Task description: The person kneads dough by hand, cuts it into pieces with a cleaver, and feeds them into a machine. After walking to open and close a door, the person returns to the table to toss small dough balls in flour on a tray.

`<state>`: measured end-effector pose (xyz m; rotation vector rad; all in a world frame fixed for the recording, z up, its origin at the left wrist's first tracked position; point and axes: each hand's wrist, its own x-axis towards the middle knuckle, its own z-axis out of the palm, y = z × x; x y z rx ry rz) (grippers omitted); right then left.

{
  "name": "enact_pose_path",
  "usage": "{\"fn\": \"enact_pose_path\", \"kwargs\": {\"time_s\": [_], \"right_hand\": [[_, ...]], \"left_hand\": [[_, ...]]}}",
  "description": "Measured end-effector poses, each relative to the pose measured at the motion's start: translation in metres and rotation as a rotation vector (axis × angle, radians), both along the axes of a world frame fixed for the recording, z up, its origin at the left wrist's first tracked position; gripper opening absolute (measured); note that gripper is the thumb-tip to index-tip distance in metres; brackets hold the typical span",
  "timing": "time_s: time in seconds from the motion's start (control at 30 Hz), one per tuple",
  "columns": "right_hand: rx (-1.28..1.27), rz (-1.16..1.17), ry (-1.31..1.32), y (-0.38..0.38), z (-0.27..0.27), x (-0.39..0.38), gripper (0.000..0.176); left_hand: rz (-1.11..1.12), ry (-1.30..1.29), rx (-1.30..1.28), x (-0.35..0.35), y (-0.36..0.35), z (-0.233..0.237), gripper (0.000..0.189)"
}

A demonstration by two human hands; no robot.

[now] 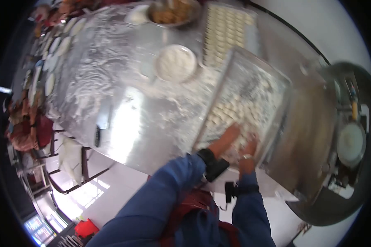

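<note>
A floured metal tray lies at an angle on the steel table, with many small pale dough pieces in its middle and near part. My left hand reaches into the near end of the tray, at the edge of the dough pieces. Close beside it on the right, my right hand is low in the same tray, next to more floury pieces. Motion blur smears the fingers of both hands, so I cannot make out whether they grip any dough.
Behind the tray stands another tray with rows of shaped dough. A white bowl of flour and a metal bowl of brown filling are farther back. A cleaver lies left. A wooden board is right. People work at the far left.
</note>
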<state>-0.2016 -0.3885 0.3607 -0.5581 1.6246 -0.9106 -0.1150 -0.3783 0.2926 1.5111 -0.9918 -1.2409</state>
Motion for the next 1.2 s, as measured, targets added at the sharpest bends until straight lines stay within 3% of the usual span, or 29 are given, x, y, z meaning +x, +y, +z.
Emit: {"fn": "enact_pose_path", "kwargs": {"time_s": [0.03,0.07,0.1,0.13,0.17,0.2,0.27,0.3,0.37,0.43,0.5,0.53,0.57,0.6,0.67,0.7,0.77,0.9,0.93,1.0,1.1,1.2], "right_hand": [[-0.333,0.386,0.112,0.008,-0.046,-0.023,0.041],[-0.075,0.114,-0.012,0.008,-0.001,0.01,0.039],[0.019,0.043,-0.005,0.019,0.053,0.05,0.039],[-0.194,0.149,0.096,0.023,0.008,0.045,0.041],[-0.201,0.155,0.074,0.03,0.013,0.066,0.043],[-0.206,0.157,0.059,0.038,0.02,0.09,0.044],[-0.238,0.235,0.029,0.055,0.018,0.137,0.045],[-0.255,0.295,0.006,0.062,0.017,0.167,0.047],[-0.187,0.336,-0.046,0.078,0.028,0.243,0.045],[-0.122,0.414,-0.16,0.089,0.018,0.306,0.042],[-0.102,0.621,-0.333,0.096,-0.032,0.363,0.04],[-0.071,0.762,-0.431,0.099,-0.046,0.385,0.041],[0.189,0.628,-0.745,0.099,-0.042,0.411,0.044],[0.448,0.474,-1.052,0.099,-0.036,0.44,0.048],[0.32,0.504,-0.947,0.113,0.005,0.478,0.048],[0.209,0.538,-0.837,0.117,0.023,0.49,0.047],[0.166,0.587,-0.851,0.117,0.037,0.5,0.048],[0.038,0.753,-0.86,0.106,0.032,0.479,0.05],[-0.032,0.826,-0.846,0.103,0.024,0.465,0.048],[0.048,0.682,-0.845,0.106,0.03,0.431,0.049],[0.08,0.595,-0.574,0.121,0.037,0.364,0.051],[0.184,0.545,-0.344,0.146,0.046,0.29,0.044]], "left_hand": [[-0.089,-0.21,0.024,0.007,0.003,0.004,0.041],[-0.175,-0.412,0.058,0.012,0.007,0.008,0.043],[0.201,0.394,0.33,0.012,0.013,0.01,0.047],[0.16,0.046,0.222,0.024,0.025,0.008,0.052],[0.277,0.512,0.41,0.06,0.035,0.07,0.039],[0.297,0.509,0.392,0.088,0.045,0.093,0.039],[0.53,0.794,0.369,0.137,0.064,0.112,0.038],[0.509,0.688,0.313,0.162,0.075,0.096,0.04],[0.214,-0.406,0.016,0.212,0.105,0.018,0.041],[0.641,0.887,0.363,0.297,0.117,0.095,0.038],[0.555,0.103,0.017,0.352,0.146,0.046,0.031],[0.595,0.335,0.109,0.385,0.155,0.03,0.033],[0.623,0.57,0.201,0.418,0.158,0.017,0.034],[0.612,0.571,0.197,0.448,0.165,0.002,0.034],[0.657,0.969,0.129,0.5,0.177,-0.019,0.041],[0.654,0.972,0.13,0.519,0.179,0.005,0.041],[0.899,1.275,0.004,0.546,0.187,0.081,0.045],[1.091,1.138,0.031,0.575,0.197,0.081,0.046],[1.088,1.136,0.037,0.574,0.199,0.082,0.046],[1.057,0.978,0.103,0.563,0.206,0.083,0.041],[0.977,0.882,0.15,0.522,0.213,0.058,0.035],[0.703,1.04,0.271,0.468,0.222,0.056,0.03]]}}
